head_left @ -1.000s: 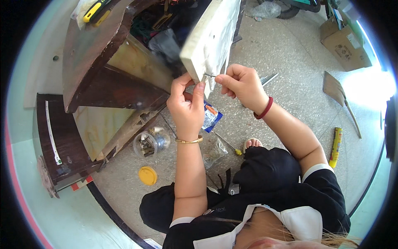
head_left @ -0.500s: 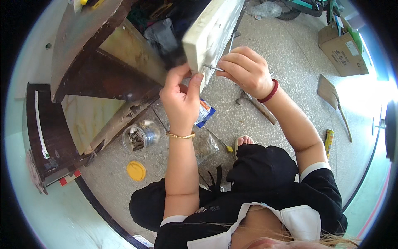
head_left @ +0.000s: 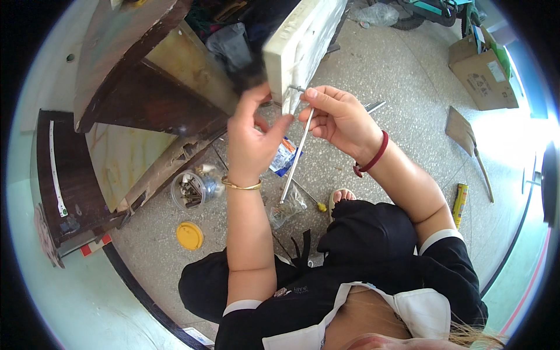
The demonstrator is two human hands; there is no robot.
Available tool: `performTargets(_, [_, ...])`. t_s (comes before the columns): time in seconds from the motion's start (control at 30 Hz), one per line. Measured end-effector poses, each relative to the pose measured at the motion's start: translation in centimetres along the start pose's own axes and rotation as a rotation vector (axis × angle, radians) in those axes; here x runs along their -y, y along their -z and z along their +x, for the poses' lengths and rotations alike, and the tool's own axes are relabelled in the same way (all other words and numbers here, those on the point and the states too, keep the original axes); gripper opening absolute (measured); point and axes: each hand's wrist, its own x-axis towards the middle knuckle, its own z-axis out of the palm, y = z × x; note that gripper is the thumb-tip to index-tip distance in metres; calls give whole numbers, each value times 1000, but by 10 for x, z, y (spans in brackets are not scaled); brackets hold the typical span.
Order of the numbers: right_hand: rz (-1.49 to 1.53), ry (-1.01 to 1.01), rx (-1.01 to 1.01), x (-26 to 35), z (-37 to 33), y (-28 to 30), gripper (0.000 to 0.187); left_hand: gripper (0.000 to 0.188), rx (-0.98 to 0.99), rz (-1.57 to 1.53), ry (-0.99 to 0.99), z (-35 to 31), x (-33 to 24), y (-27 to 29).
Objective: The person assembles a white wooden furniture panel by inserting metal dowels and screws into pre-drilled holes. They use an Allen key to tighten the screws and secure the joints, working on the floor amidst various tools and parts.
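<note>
Right hand (head_left: 344,119): fingers pinching a thin metal rod (head_left: 298,156) near its upper end. We see the rod slant down toward us, lower tip free, over the floor (head_left: 420,146). Just above the pinch, a short metal pin (head_left: 296,88) meets the edge of the white panel (head_left: 300,52); we cannot tell whether pin and rod are one piece.

Left hand (head_left: 251,140): at the panel's near corner, thumb and fingers spread apart, slightly blurred. We cannot tell whether they touch the panel.

Left of the panel we note dark brown furniture (head_left: 134,102). On the floor: a clear jar (head_left: 195,204) of metal parts, with a yellow lid (head_left: 189,235) near it; a blue packet (head_left: 284,156) partly behind the rod; a clear bag (head_left: 290,210); and, well off to the right, a cardboard box (head_left: 484,81).
</note>
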Motion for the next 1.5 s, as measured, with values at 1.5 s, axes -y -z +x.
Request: performTargets(1.5, [-1623, 1547, 51, 33, 22, 24, 23, 29, -121, -209, -33, -2, 14, -12])
